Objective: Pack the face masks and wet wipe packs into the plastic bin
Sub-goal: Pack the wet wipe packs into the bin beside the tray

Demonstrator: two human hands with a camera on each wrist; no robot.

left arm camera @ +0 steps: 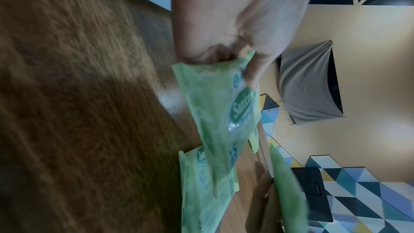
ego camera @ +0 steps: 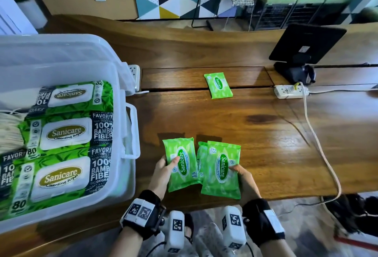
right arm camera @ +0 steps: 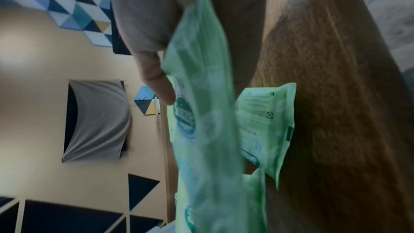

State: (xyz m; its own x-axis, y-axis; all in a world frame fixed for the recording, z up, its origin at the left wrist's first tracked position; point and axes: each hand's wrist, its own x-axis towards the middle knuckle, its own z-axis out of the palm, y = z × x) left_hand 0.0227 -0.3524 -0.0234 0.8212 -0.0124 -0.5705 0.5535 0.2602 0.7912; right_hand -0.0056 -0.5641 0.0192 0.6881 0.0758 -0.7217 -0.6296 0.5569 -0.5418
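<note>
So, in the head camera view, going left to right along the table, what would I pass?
plastic bin → pack in the left hand → pack in the right hand → white power strip

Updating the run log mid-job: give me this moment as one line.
left hand: holds small wipe pack | right hand: holds small wipe pack | third pack between | far pack on table | bin: three large packs inside
</note>
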